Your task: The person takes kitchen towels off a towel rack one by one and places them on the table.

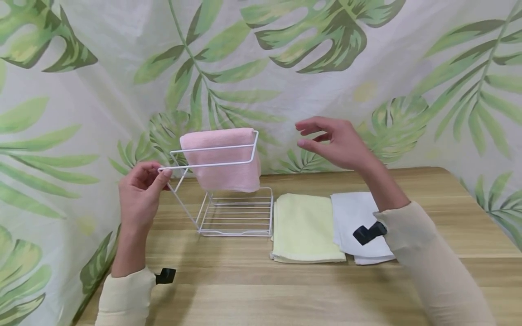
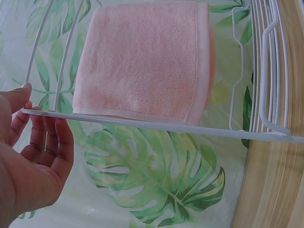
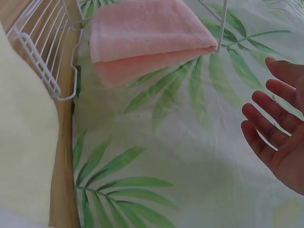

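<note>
I see pink towel (image 1: pixel 222 158) on white wire rack (image 1: pixel 234 213), pale yellow towel (image 1: pixel 303 226), white towel (image 1: pixel 355 217), light woodgrain table (image 1: pixel 285 290), green leaf-print backdrop (image 1: pixel 367 68)

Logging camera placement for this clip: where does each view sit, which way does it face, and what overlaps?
Head: worn above, looking forward and down at the wooden table; both forearms, left hand and right hand show.
Left wrist: behind the left hand, facing the white wire rack, which the fingers grip.
Right wrist: behind the open right hand, facing the backdrop; only fingers show.
Shared: all three see the pink towel hanging on the rack.
</note>
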The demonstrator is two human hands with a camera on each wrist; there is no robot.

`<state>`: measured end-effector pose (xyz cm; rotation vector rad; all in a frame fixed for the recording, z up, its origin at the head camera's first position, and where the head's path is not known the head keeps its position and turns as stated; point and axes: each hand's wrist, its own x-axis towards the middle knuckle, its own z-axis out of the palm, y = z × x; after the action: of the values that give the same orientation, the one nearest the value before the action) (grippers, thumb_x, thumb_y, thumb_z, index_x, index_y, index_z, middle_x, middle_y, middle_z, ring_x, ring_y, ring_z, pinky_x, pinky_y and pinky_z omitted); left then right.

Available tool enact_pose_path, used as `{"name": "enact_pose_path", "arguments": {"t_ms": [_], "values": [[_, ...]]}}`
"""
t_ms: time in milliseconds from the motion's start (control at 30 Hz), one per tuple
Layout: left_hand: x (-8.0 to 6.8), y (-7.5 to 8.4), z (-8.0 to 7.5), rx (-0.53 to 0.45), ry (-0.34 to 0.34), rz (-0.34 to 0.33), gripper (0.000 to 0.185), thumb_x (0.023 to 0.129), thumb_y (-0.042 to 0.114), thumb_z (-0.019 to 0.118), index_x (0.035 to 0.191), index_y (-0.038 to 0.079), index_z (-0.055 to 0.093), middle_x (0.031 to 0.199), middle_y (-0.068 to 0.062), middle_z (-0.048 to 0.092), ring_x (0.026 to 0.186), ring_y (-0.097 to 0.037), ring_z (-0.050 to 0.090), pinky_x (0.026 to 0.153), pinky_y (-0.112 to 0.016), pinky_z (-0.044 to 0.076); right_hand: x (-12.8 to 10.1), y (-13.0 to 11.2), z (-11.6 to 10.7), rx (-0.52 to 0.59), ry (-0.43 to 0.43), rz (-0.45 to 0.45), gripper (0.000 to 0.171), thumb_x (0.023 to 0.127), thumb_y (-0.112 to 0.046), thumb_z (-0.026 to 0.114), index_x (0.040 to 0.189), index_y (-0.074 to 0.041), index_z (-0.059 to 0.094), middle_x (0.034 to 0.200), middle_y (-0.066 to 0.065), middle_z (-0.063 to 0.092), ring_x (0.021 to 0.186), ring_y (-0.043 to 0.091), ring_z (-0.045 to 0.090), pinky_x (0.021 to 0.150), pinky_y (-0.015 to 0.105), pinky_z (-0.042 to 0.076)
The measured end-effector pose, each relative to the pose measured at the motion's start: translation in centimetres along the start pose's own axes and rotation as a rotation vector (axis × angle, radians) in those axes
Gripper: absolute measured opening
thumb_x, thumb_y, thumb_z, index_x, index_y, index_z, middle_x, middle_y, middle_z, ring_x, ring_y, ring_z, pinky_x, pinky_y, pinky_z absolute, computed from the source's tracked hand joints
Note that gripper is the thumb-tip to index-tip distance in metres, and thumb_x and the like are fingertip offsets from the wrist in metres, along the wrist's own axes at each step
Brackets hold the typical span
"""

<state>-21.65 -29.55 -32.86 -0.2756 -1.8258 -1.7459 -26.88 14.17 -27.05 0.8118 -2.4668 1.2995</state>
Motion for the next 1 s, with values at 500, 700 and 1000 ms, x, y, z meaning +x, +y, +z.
{"name": "enact_pose_path", "arguments": {"t_ms": [500, 700, 1000], "values": [[0.0, -0.2, 0.1, -0.009, 0.009, -0.003, 0.010, 0.093, -0.008, 0.076, 0.101, -0.008, 0.069, 0.078, -0.002, 0.071, 0.065, -0.013, 0.064, 0.059, -0.019, 0.061, 4.2, -2.0, 3.3, 0.078, -0.023, -0.069, 0.042, 0.099, -0.023, 0.079, 0.138, -0.010, 0.071, 0.143, 0.008, 0.071, 0.132, 0.025, 0.068, 0.105, 0.040, 0.061], [-0.2, -0.2, 0.1, 0.019, 0.001, -0.022, 0.011, 0.094, -0.005, 0.077, 0.102, -0.007, 0.070, 0.079, -0.002, 0.071, 0.066, -0.014, 0.064, 0.061, -0.019, 0.062, 4.9, -2.0, 4.7, 0.073, -0.051, -0.085, 0.044, 0.097, -0.022, 0.081, 0.138, -0.010, 0.071, 0.142, 0.008, 0.071, 0.132, 0.024, 0.067, 0.106, 0.042, 0.061], [-0.2, 0.1, -0.2, 0.037, 0.004, -0.017, 0.010, 0.095, -0.005, 0.077, 0.103, -0.006, 0.070, 0.080, -0.001, 0.071, 0.067, -0.015, 0.063, 0.062, -0.018, 0.061, 6.8, -3.4, 6.4, 0.007, -0.106, -0.111, 0.045, 0.103, -0.030, 0.073, 0.143, -0.011, 0.067, 0.147, 0.009, 0.068, 0.136, 0.024, 0.064, 0.109, 0.041, 0.059]]}}
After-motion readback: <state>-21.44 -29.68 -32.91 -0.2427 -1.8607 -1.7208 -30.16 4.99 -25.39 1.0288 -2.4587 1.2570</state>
